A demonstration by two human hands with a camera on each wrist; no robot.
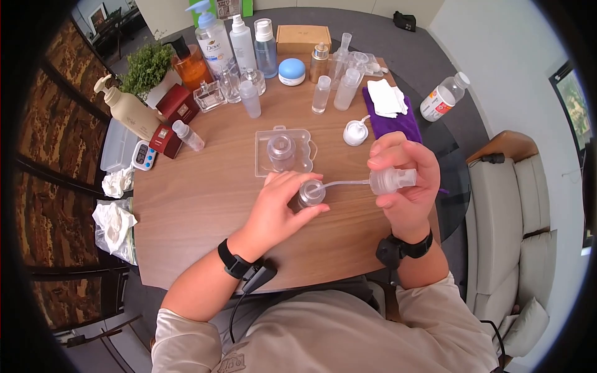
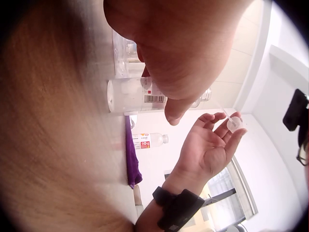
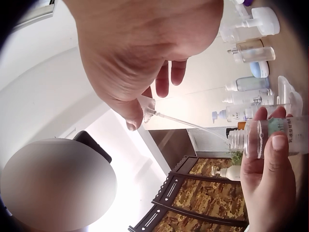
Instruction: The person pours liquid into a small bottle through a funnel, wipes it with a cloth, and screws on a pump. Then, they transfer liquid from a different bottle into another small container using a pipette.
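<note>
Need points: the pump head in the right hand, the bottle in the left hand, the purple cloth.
Pump head (image 1: 385, 181): head view, on its clear collar.
Bottle (image 2: 131, 96): left wrist view, on its lower body, near the base.
Purple cloth (image 1: 404, 126): head view, on its uncovered fabric.

Head cam: bright, even light, faint soft shadows, heavy fisheye bowing the table edge left of the left hand, black corners. Left wrist cam: table beside that hand is dim and smeared out of focus, while the wall behind the right hand washes out near white. Right wrist cam: blown-out glare past the right thumb, corners vignetted dark.
</note>
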